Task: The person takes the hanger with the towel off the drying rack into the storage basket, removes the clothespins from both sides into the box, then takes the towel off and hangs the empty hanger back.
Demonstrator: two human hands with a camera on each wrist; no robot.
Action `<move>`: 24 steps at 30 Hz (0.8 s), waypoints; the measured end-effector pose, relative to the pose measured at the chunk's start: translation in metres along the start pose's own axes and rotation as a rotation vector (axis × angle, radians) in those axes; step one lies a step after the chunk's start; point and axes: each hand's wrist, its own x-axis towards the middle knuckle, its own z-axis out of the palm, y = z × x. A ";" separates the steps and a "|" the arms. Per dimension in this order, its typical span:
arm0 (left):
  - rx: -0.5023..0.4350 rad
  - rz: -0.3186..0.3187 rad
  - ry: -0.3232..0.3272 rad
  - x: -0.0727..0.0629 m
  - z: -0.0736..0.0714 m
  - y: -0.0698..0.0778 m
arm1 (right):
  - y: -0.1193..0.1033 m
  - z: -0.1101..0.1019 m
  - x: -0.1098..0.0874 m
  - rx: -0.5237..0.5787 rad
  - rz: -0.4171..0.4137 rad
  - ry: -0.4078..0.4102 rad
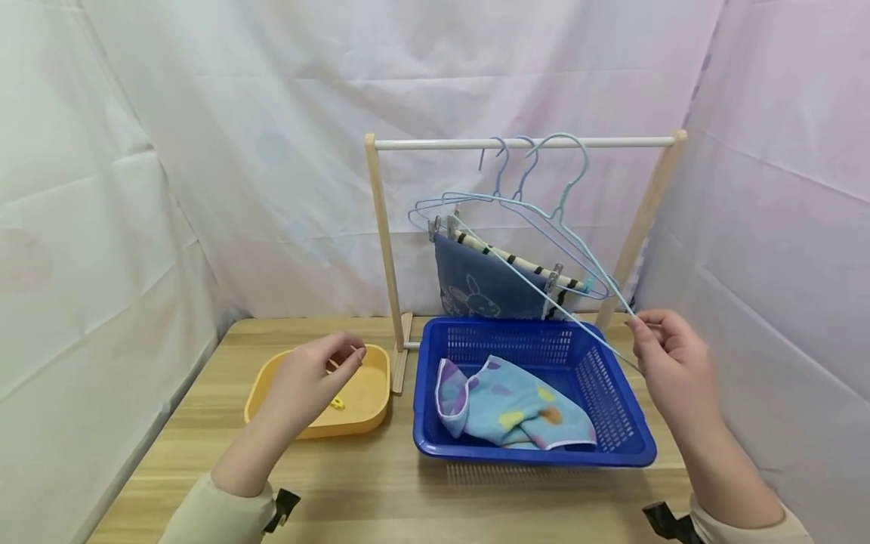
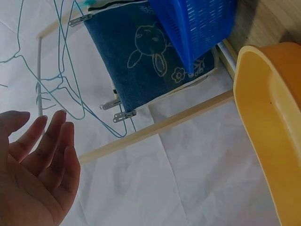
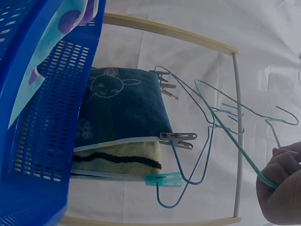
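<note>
A light green clothes hanger (image 1: 571, 193) is pinched at its right corner by my right hand (image 1: 676, 363). Its hook overlaps the rack's bar in the head view, but in the right wrist view the hook stands apart from the bar. My left hand (image 1: 309, 378) is above the yellow tub (image 1: 261, 385), its fingers loosely bent around nothing. On the rack, two blue hangers (image 3: 207, 160) carry a dark blue towel (image 3: 127, 108) with a rabbit outline and a cream, black-striped towel (image 3: 117, 162), held by clothespins (image 3: 176, 141). A light blue spotted towel (image 1: 523, 408) lies in the blue basket (image 1: 533, 459).
The rack (image 1: 421, 143) has wooden side posts and a white bar, and stands behind the basket on the wooden table (image 1: 353, 491). Inside the tub is a small yellow clothespin (image 1: 337, 403). White cloth walls (image 1: 272, 189) close off the back and sides.
</note>
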 end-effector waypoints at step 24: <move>0.049 0.044 0.041 -0.014 -0.017 -0.009 | -0.038 0.064 0.027 0.466 0.098 -0.277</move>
